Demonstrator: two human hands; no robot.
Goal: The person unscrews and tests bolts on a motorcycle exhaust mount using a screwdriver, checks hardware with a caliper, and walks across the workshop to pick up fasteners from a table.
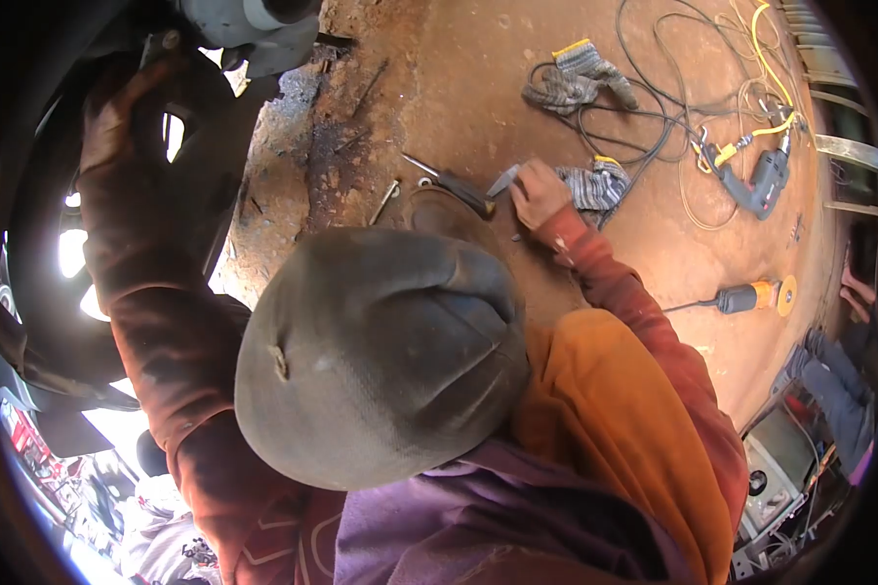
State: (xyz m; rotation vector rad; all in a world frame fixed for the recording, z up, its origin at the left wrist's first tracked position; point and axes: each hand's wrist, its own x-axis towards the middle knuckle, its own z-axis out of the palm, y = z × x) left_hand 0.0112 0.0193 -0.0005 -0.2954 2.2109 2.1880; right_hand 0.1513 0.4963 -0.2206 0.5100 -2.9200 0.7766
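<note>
My left hand is raised into shadow at the upper left, its fingers curled against a dark metal part. Some of those fingertips are hard to make out. Low over the brown floor, my right hand pinches a small flat grey piece whose exact kind is unclear. Just left of it lies a screwdriver with a dark handle. A small ring and a slim metal tool lie further left. Against the right wrist side rests a knitted glove with a yellow edge.
Another knitted glove lies among tangled cables. A power drill and an angle grinder are on the floor to the right. A grey cap blocks the middle of the view. Another person's legs show at the right edge.
</note>
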